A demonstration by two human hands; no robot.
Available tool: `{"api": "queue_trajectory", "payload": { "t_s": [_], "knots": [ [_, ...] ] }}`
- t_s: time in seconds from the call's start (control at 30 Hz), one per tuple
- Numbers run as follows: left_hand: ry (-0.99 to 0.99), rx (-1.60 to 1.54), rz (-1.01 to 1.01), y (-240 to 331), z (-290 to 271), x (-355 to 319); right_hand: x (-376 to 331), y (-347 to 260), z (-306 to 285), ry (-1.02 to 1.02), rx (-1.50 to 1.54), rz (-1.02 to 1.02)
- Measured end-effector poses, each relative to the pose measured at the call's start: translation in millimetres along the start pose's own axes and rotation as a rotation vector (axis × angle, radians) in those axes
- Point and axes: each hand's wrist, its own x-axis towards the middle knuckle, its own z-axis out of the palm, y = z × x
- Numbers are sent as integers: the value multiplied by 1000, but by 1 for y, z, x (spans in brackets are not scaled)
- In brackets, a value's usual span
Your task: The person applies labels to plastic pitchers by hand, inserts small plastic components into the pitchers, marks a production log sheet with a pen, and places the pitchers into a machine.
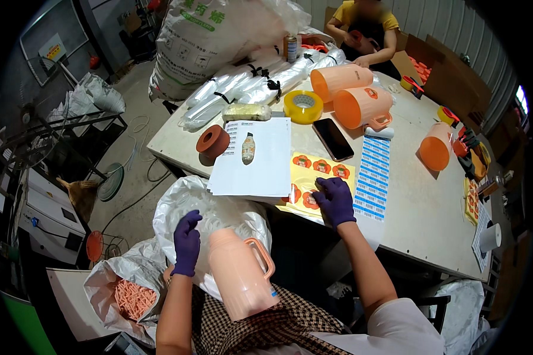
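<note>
A peach-coloured plastic jug (243, 272) with a side handle lies tilted on my lap, a small blue label near its lower end. My left hand (187, 244), in a purple glove, hovers just left of the jug with its fingers apart and bent, holding nothing. My right hand (336, 202), also gloved, rests at the right side of a yellow sheet of round red-orange stickers (302, 184). Its bent fingertips touch the sheet and look apart; part of the sheet is hidden beneath them. Beside that hand lies a sheet of small blue-and-white labels (374, 177).
White papers (257, 171), a brown tape roll (213, 142), yellow tape (303, 107) and a phone (333, 139) lie on the table (408, 219). Peach jugs (361, 107) stand farther back. A white bag (172, 207) hangs at the near edge; a person (370, 35) sits across.
</note>
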Motion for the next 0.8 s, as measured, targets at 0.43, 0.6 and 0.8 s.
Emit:
{"api": "queue_trajectory", "payload": {
  "t_s": [0.43, 0.6, 0.8],
  "knots": [
    [-651, 845, 744, 131, 200, 76, 21, 14, -17, -255, 129, 127],
    [-912, 1147, 335, 100, 240, 110, 6, 13, -16, -176, 116, 38],
    [-1010, 1133, 194, 122, 250, 114, -2, 13, -26, -128, 99, -88]
  ]
}}
